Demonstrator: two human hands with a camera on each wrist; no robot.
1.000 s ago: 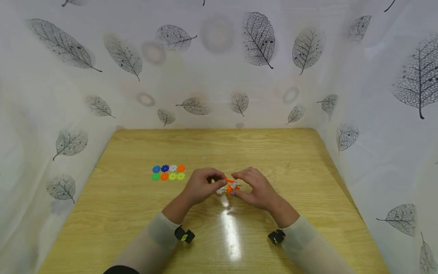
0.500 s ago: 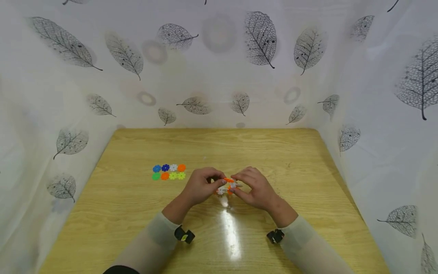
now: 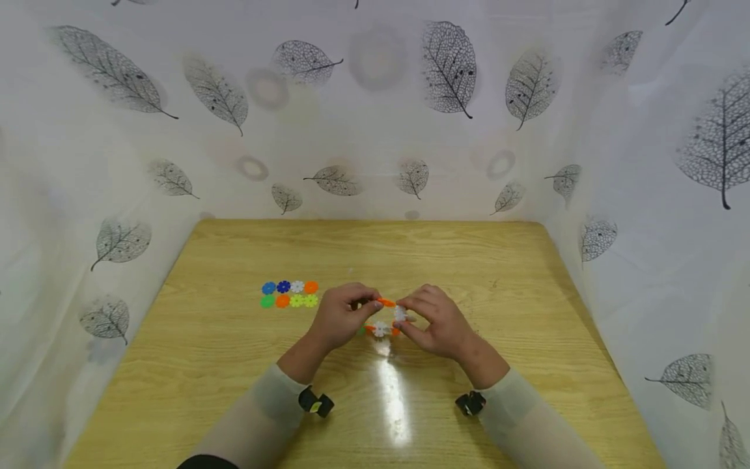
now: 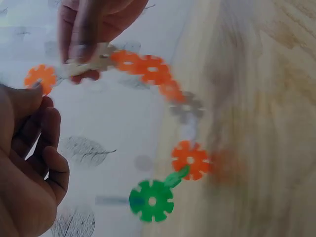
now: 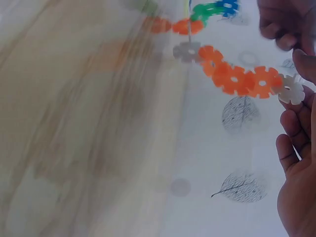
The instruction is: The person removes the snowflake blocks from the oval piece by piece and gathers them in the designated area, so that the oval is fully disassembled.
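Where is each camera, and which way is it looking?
Head: on the person's head, facing forward and down at the table; left hand, right hand and sleeves show.
Left wrist: on that wrist, facing the chain of discs; left hand at left, right hand at top.
Right wrist: on that wrist, facing the chain too; right hand at right, left hand top right.
Both wrist views share the hands, chain and leafy backdrop.

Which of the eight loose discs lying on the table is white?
The white disc, third from the left in the far row, between the dark blue disc and an orange disc; the other seven are all coloured.
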